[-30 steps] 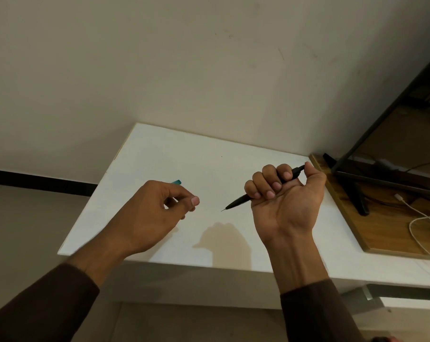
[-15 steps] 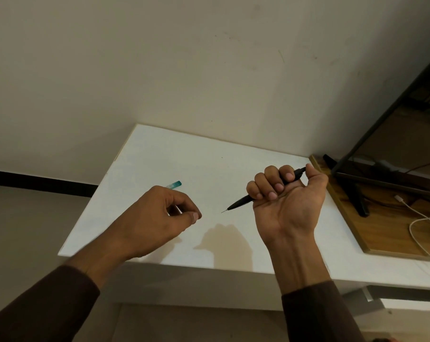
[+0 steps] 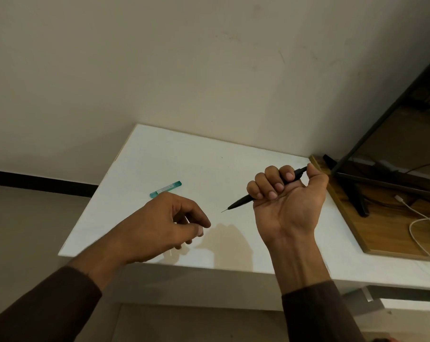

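Observation:
My right hand (image 3: 288,208) is raised palm-up over the white table (image 3: 184,156) and grips a black mechanical pencil (image 3: 241,201) in its fist. The fine tip points left and down, and my thumb rests on the pencil's back end. My left hand (image 3: 164,225) hovers to the left of the tip with fingers curled and thumb and forefinger close together. Whether something thin sits between them I cannot tell. A small teal lead case (image 3: 166,189) lies flat on the table just beyond my left hand, apart from it.
A wooden board (image 3: 381,233) lies on the table's right side. It carries a black monitor stand (image 3: 357,193) and a white cable (image 3: 418,218). A plain wall rises behind the table, whose front edge is just below my hands.
My left hand has drawn back toward me and down, uncovering the teal lead case on the table. My right hand with the pencil has stayed almost still.

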Available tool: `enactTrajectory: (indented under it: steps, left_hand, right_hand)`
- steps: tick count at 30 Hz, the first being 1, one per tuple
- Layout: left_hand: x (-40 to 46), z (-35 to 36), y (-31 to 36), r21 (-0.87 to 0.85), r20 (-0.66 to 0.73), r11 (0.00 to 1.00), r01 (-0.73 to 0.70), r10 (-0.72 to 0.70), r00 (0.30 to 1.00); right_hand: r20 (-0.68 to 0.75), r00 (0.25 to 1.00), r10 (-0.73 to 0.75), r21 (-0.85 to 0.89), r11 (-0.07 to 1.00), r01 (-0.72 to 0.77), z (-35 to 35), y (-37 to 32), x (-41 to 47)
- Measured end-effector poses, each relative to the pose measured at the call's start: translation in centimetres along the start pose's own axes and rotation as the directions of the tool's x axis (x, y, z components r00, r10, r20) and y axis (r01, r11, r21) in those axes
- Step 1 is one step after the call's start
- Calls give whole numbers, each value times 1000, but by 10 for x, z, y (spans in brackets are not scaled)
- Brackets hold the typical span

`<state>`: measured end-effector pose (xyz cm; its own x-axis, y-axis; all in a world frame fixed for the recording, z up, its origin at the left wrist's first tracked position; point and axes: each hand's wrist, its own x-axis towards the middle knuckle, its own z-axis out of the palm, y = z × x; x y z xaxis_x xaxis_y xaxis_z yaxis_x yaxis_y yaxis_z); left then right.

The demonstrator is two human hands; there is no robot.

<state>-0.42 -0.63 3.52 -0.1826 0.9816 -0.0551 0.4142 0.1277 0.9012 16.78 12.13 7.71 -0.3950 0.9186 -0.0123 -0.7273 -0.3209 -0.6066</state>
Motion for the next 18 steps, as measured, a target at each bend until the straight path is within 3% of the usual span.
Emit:
enactTrajectory:
  steps: [18]
  left_hand:
    - [0,1,0,-27,20,999,-21,22,1000]
  right_hand:
    - [-26,1000,12,24,1000,-12,0,1,0]
